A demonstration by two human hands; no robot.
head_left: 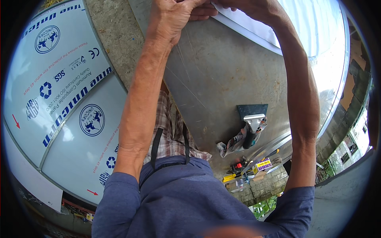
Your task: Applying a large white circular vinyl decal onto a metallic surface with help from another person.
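Probably light and slick, the glossy white sheet [254,29] suits a near-edge hold; whether left hand [178,10] and right hand [232,3] grip it, I cannot tell.

Person's left hand [174,14] and right hand [252,4] close together at top edge, partly cut off, by white sheet [258,29]; grip unclear; squeegee [253,118] on grey table [222,79], crumpled scrap [234,144] by its handle; box [262,165] lower right, panels [73,65] left

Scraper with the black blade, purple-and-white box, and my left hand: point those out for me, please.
Scraper [253,124]: head view, on its silver neck.
Purple-and-white box [262,165]: head view, on its printed face.
Left hand [173,14]: head view, on the back of it.
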